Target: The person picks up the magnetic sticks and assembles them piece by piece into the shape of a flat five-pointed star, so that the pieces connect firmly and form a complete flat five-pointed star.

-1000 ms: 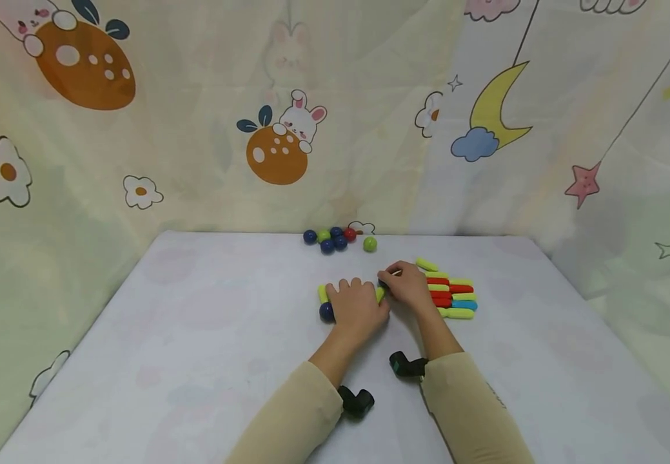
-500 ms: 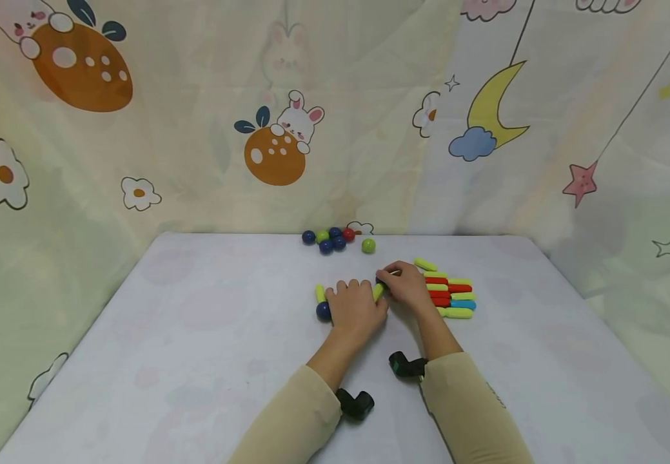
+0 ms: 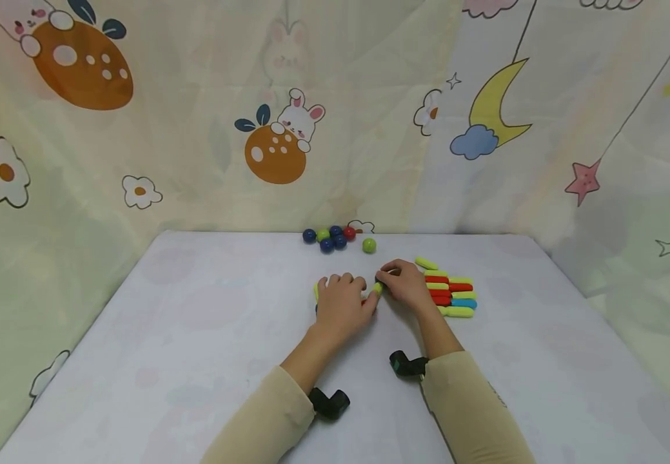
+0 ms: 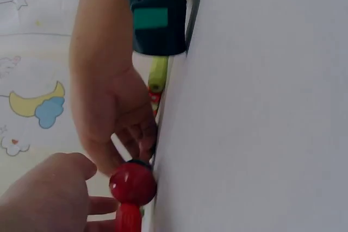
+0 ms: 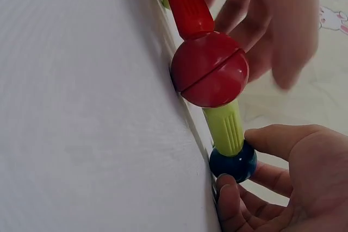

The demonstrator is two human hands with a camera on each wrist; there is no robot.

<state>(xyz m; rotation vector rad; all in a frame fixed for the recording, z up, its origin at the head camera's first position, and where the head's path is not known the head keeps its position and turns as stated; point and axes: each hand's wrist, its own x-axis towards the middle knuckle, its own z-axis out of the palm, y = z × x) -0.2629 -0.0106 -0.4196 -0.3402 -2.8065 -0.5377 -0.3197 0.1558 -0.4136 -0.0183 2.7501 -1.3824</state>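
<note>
On the white table stands a joined shape of magnetic building balls and rods. In the right wrist view, a red rod (image 5: pixel 187 4) meets a red ball (image 5: pixel 209 69), and a yellow-green rod (image 5: pixel 224 129) links that to a dark blue ball (image 5: pixel 234 164). My right hand (image 3: pixel 407 285) pinches the dark blue ball between thumb and fingers. My left hand (image 3: pixel 342 308) is over the left part of the shape, fingers spread and bent, its thumb apart from the red ball. It hides much of the shape from the head view.
Several blue, green and red balls (image 3: pixel 339 241) lie at the table's back edge, with one green ball (image 3: pixel 369 245) apart. Right of my right hand lie rows of red, yellow-green and blue rods (image 3: pixel 453 295). A lone yellow-green rod (image 3: pixel 426 263) lies behind them.
My left hand has shifted left and its fingers have loosened from the shape, baring a bit of red. My right hand stays in place at the dark blue ball.
</note>
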